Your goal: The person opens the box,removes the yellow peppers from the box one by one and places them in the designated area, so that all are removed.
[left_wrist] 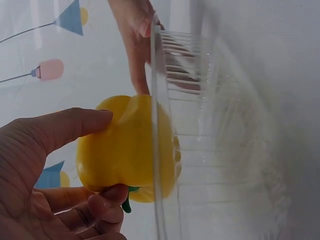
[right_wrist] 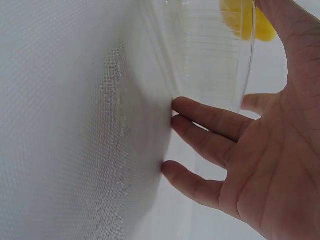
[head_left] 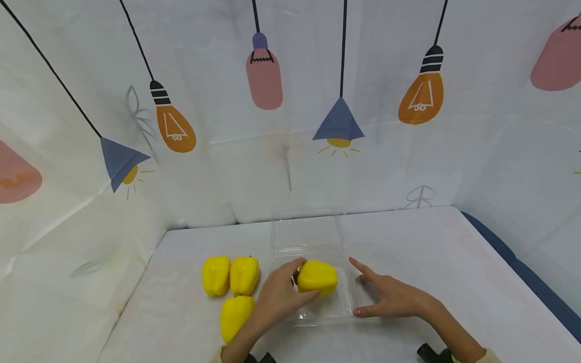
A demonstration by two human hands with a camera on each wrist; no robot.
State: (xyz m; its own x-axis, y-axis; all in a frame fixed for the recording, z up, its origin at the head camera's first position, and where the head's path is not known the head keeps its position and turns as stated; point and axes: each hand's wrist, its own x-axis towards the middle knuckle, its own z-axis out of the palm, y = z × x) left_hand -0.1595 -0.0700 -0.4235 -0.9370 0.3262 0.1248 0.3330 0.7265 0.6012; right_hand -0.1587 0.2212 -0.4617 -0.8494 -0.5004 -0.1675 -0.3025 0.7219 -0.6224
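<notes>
A yellow bell pepper (head_left: 317,277) with a green stem is gripped between the thumb and fingers of my left hand (head_left: 282,292). In the left wrist view the pepper (left_wrist: 125,145) is at the rim of a clear plastic box (left_wrist: 200,145), its lower part seen through the wall. My right hand (head_left: 390,297) is at the box's right side, thumb and fingers spread. In the right wrist view the fingers (right_wrist: 200,140) are extended beside the box wall, and some fingertips meet the tabletop. The clear box (head_left: 327,315) lies with its lid (head_left: 306,234) folded back.
Left of the box stand two yellow bell peppers side by side, one pepper (head_left: 216,276) next to another pepper (head_left: 244,276). A third pepper (head_left: 236,315) lies nearer, beside my left forearm. The white table (head_left: 408,242) backs onto a printed curtain (head_left: 218,101).
</notes>
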